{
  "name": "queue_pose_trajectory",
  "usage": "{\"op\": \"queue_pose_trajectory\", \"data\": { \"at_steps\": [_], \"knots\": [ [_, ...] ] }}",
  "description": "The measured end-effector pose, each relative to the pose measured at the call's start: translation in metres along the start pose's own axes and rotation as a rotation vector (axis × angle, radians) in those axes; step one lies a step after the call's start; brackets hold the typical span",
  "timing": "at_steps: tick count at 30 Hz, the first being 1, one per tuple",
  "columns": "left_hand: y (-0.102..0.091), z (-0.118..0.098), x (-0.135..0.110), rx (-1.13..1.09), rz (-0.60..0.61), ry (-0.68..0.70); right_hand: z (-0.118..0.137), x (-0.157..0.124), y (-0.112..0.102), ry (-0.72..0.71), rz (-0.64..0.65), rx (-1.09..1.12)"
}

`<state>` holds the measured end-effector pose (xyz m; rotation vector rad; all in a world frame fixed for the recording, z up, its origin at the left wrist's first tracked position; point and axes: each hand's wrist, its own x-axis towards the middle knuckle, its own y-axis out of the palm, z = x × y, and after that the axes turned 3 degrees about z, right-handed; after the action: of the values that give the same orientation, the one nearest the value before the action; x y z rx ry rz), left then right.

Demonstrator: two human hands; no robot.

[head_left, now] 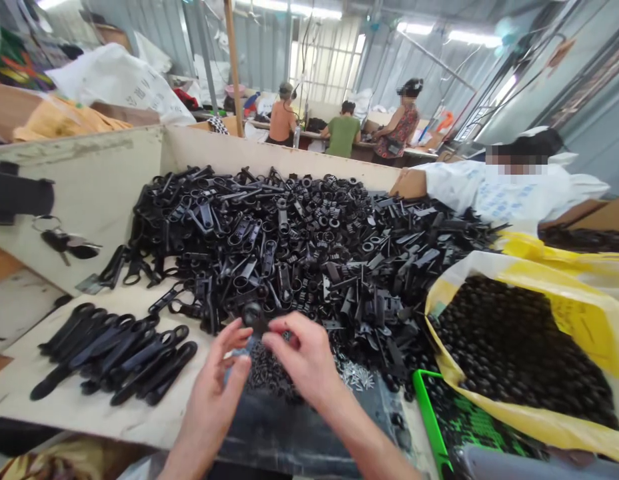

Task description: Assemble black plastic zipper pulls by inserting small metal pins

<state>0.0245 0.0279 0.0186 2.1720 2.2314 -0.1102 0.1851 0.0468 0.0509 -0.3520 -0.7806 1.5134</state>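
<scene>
Over the front middle of the bench, my right hand (307,350) pinches a small black plastic part (259,325) between thumb and fingertips. The part has a rounded end, and its exact kind is too blurred to tell. My left hand (222,373) is beside it, fingers curved and thumb apart, with nothing seen inside. Whether its fingertips touch the part is unclear. Just below and behind the hands lie a pile of tiny dark pieces (272,370) and some silver pins (357,375). A large heap of black plastic parts (294,233) rises beyond them.
Long black ring-ended pieces (119,353) lie in a row at left. At right stand a bag of small black pieces (519,347) and a green tray (429,407). Keys (69,243) hang on the left board. Several people are farther back.
</scene>
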Motion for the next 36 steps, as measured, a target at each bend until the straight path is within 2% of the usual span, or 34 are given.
{"op": "queue_pose_trajectory", "data": {
  "at_steps": [2, 4, 6, 7, 10, 13, 17, 21, 24, 27, 29, 32, 36],
  "knots": [
    [0.012, -0.004, -0.012, -0.164, 0.099, -0.086, 0.006, -0.027, -0.005, -0.007, 0.079, 0.125],
    [0.021, -0.008, -0.021, -0.342, 0.127, -0.231, 0.001, -0.045, -0.015, 0.016, 0.159, 0.268],
    [0.025, -0.012, -0.025, -0.45, 0.086, -0.339, -0.016, -0.05, -0.031, 0.06, 0.085, 0.219],
    [0.024, -0.013, -0.025, -0.457, 0.069, -0.367, -0.026, -0.048, -0.04, 0.091, -0.017, 0.13],
    [0.02, -0.016, -0.027, -0.399, 0.109, -0.431, -0.054, -0.03, -0.053, 0.161, -0.137, -0.007],
    [0.018, -0.017, -0.035, -0.426, 0.191, -0.534, -0.064, -0.011, -0.043, 0.176, -0.117, -0.088],
    [0.017, -0.019, -0.046, -0.572, 0.22, -0.632, -0.062, -0.001, -0.025, 0.2, -0.098, -0.121],
    [0.012, -0.026, -0.053, -0.651, 0.266, -0.663, -0.056, -0.014, -0.039, 0.168, -0.091, -0.004],
    [0.014, -0.032, -0.062, -0.641, 0.317, -0.632, -0.038, -0.044, -0.052, 0.127, -0.046, 0.148],
    [0.021, -0.039, -0.075, -0.634, 0.379, -0.585, -0.012, -0.084, -0.05, 0.122, -0.033, 0.433],
    [0.026, -0.044, -0.085, -0.638, 0.42, -0.568, 0.001, -0.107, -0.043, 0.093, -0.041, 0.539],
    [0.028, -0.049, -0.102, -0.619, 0.459, -0.567, 0.007, -0.132, -0.036, -0.042, -0.047, 0.408],
    [0.026, -0.048, -0.125, -0.542, 0.452, -0.513, 0.003, -0.15, -0.042, -0.228, -0.074, 0.139]
  ]
}}
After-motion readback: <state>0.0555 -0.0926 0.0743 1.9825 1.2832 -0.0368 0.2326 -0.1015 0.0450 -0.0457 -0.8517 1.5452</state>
